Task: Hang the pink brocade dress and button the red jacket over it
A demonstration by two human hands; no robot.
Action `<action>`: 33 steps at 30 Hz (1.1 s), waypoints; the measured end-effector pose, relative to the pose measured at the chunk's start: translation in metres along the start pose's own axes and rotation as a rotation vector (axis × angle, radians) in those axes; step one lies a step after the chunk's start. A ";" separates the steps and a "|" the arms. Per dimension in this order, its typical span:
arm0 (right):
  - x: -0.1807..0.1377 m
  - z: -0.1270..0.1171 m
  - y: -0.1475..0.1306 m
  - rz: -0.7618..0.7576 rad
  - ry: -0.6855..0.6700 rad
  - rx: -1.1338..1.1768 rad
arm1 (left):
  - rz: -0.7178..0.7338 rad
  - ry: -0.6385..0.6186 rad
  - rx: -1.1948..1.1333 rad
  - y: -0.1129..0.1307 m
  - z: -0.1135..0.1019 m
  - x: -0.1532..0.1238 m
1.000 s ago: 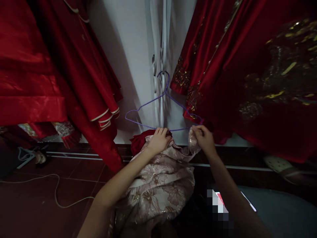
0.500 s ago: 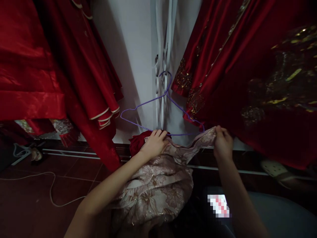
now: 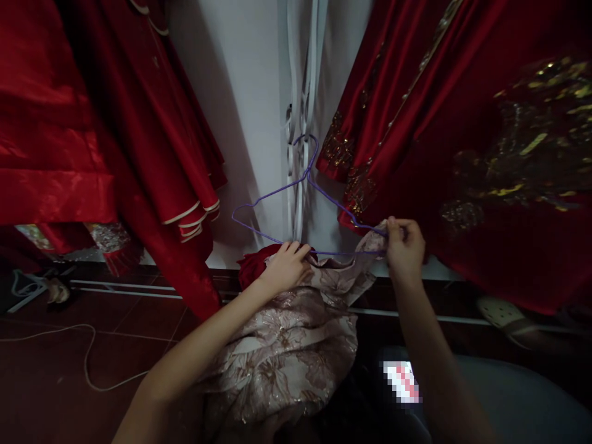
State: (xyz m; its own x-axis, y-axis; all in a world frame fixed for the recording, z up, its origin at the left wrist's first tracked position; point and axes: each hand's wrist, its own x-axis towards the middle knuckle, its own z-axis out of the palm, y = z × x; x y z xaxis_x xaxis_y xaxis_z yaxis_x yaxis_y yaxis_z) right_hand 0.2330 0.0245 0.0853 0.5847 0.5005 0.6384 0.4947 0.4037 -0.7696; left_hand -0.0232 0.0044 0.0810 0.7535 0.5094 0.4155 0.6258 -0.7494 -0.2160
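Observation:
A purple wire hanger (image 3: 333, 198) hangs by its hook from the white metal stand (image 3: 296, 185). Below it droops a pale pink garment (image 3: 287, 357) with a shiny floral pattern. My left hand (image 3: 289, 266) grips the garment's upper part, fingers curled at the hanger's bottom bar; whether they also hold the bar I cannot tell. My right hand (image 3: 407, 253) is closed, thumb and fingers pinching the garment's shoulder strap at the hanger's right end. Dark red fabric (image 3: 252, 265) bunches just left of my left hand.
Red garments (image 3: 176, 154) hang on the left, and red ones with gold trim (image 3: 416, 160) on the right. A low white rail (image 3: 139, 290) runs near the floor. A cord (image 3: 87, 357) lies on the tiles, a pale clog (image 3: 504, 314) stands at right, and a lit screen (image 3: 401, 381) shows below.
My right hand has moved up and left, bringing the strap from beyond the hanger's right end onto it. My left hand stays in place on the garment.

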 end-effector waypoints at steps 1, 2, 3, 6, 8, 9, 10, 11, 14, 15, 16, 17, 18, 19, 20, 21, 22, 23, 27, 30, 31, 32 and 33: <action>0.000 -0.002 0.003 0.011 0.014 -0.002 | 0.000 -0.001 0.005 0.000 -0.001 -0.001; 0.001 -0.004 0.008 0.021 0.032 -0.005 | 0.003 -0.004 0.011 -0.001 -0.002 -0.001; 0.001 -0.007 0.013 0.028 0.056 -0.011 | 0.006 -0.005 0.018 -0.002 -0.003 -0.002; 0.003 -0.016 0.029 0.036 0.133 -0.033 | 0.014 -0.005 0.042 -0.005 -0.005 -0.004; 0.005 -0.021 0.036 0.039 0.164 -0.052 | 0.018 -0.010 0.055 -0.006 -0.006 -0.004; 0.006 -0.022 0.039 0.041 0.171 -0.060 | 0.021 -0.014 0.060 -0.007 -0.006 -0.004; 0.006 -0.023 0.041 0.040 0.174 -0.064 | 0.023 -0.019 0.064 -0.007 -0.006 -0.004; 0.007 -0.024 0.042 0.038 0.176 -0.066 | 0.022 -0.022 0.067 -0.007 -0.006 -0.004; 0.008 -0.025 0.044 0.050 0.169 -0.062 | 0.011 -0.027 0.072 -0.007 -0.007 -0.004; 0.007 -0.025 0.044 0.060 0.168 -0.064 | 0.009 -0.028 0.073 -0.007 -0.007 -0.004; 0.007 -0.026 0.044 0.070 0.167 -0.063 | 0.008 -0.028 0.071 -0.006 -0.007 -0.004; 0.007 -0.026 0.044 0.078 0.165 -0.061 | 0.009 -0.028 0.068 -0.006 -0.007 -0.004; 0.006 -0.026 0.043 0.085 0.162 -0.057 | 0.011 -0.028 0.063 -0.006 -0.007 -0.004; 0.005 -0.027 0.043 0.093 0.160 -0.046 | 0.012 -0.027 0.055 -0.006 -0.007 -0.004; 0.005 -0.027 0.042 0.103 0.155 -0.030 | 0.014 -0.026 0.046 -0.007 -0.007 -0.004; 0.004 -0.028 0.042 0.111 0.151 -0.012 | 0.016 -0.023 0.034 -0.007 -0.006 -0.004; 0.003 -0.028 0.041 0.113 0.144 -0.001 | 0.018 -0.020 0.020 -0.007 -0.006 -0.004; 0.003 -0.028 0.040 0.109 0.135 -0.002 | 0.023 -0.017 0.004 -0.008 -0.005 -0.004; 0.004 -0.021 0.023 0.014 0.056 -0.098 | 0.042 -0.005 -0.069 -0.009 -0.002 -0.003; 0.009 -0.004 -0.005 -0.134 -0.052 -0.153 | 0.046 0.012 -0.135 -0.008 0.000 0.001; 0.010 0.003 -0.015 -0.191 -0.081 -0.156 | 0.044 0.019 -0.157 -0.007 0.001 0.003; 0.011 0.010 -0.024 -0.245 -0.104 -0.152 | 0.035 0.029 -0.178 -0.005 0.004 0.006; 0.011 0.016 -0.033 -0.287 -0.133 -0.153 | 0.016 0.043 -0.196 -0.002 0.006 0.009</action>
State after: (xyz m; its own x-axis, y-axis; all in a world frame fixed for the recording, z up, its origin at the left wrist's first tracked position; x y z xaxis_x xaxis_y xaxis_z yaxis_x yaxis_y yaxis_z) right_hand 0.2133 0.0289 0.1172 0.3237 0.4827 0.8138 0.7236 0.4278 -0.5416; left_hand -0.0163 0.0135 0.0796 0.7512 0.4810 0.4519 0.5592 -0.8276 -0.0487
